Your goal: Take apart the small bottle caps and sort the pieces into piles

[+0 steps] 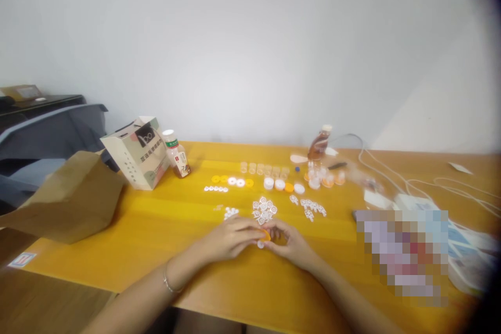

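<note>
An orange plastic disc (266,235) with a small white round piece (261,244) at its lower edge is held between my hands, above the near part of the table. My left hand (235,238) closes on it from the left, fingers over its upper side. From the right, the thumb and fingers of my right hand (291,245) pinch it. Just beyond lies a pile of white gear-like pieces (264,209), with small white round pieces (230,212) to its left. More white cut-out pieces (313,206) lie to the right. Part of the disc is hidden by fingers.
Behind are rows of yellow and white discs (232,181), clear cups (260,168) and white and orange lids (279,184). Bottles (180,162) (319,143), a paper gift bag (136,154) and a brown bag (74,195) stand around. White cables (385,167) run at right.
</note>
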`<action>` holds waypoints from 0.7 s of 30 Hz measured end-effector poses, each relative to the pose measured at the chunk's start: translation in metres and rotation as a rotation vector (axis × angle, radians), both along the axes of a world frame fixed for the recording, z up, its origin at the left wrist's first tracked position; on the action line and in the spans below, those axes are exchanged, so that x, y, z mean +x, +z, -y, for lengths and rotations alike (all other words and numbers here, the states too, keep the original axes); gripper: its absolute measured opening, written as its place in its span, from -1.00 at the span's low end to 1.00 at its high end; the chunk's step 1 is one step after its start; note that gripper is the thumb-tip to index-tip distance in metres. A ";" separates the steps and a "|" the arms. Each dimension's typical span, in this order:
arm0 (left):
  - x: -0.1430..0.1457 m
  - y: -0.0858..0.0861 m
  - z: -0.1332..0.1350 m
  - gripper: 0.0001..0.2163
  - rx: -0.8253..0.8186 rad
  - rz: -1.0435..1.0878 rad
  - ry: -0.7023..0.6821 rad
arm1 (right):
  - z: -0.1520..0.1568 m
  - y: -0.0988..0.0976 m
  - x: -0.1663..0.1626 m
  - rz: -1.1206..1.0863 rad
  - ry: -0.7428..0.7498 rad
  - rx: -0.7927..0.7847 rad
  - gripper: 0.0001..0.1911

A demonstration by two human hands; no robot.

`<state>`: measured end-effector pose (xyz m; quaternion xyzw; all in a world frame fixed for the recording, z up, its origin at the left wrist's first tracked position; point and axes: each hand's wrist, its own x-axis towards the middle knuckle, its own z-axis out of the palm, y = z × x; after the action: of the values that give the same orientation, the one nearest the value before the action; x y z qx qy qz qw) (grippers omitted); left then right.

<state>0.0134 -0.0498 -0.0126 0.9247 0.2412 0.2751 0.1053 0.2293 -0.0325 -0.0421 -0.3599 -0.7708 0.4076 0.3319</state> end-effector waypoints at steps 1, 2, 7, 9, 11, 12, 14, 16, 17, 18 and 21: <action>0.003 -0.004 0.001 -0.79 0.025 -0.004 -0.013 | 0.001 0.000 0.000 0.004 0.015 0.009 -0.78; 0.004 -0.007 0.001 -0.80 0.045 -0.005 -0.015 | 0.001 0.001 -0.001 0.010 0.031 0.018 -0.79; -0.001 -0.015 -0.001 -0.84 0.056 -0.051 -0.013 | 0.003 0.001 -0.002 0.009 0.069 0.008 -0.77; -0.001 -0.014 0.001 -0.84 0.053 -0.079 -0.043 | 0.004 -0.001 -0.003 0.002 0.077 -0.002 -0.76; 0.000 -0.011 0.003 -0.83 0.051 -0.097 -0.063 | 0.004 -0.003 -0.003 -0.005 0.084 -0.012 -0.74; -0.001 -0.008 0.002 -0.83 0.053 -0.095 -0.060 | 0.004 -0.003 -0.003 -0.015 0.081 -0.019 -0.72; -0.009 -0.003 -0.003 -0.84 0.057 -0.076 -0.025 | 0.003 -0.004 -0.002 -0.040 0.058 -0.034 -0.66; -0.028 0.004 -0.018 -0.85 0.065 -0.026 0.058 | 0.001 -0.003 0.000 -0.056 0.004 -0.031 -0.62; -0.041 0.007 -0.029 -0.86 0.072 0.020 0.121 | 0.001 -0.002 0.002 -0.054 -0.032 -0.021 -0.63; -0.056 0.009 -0.042 -0.87 0.085 0.072 0.202 | 0.000 -0.001 0.003 -0.045 -0.068 -0.007 -0.65; -0.100 0.009 -0.082 -0.87 0.062 0.101 0.451 | -0.003 0.002 0.007 -0.018 -0.149 0.037 -0.70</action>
<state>-0.0871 0.0317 -0.0033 0.8353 0.4276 0.3448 0.0244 0.2362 -0.0298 -0.0400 -0.4065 -0.7464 0.3704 0.3748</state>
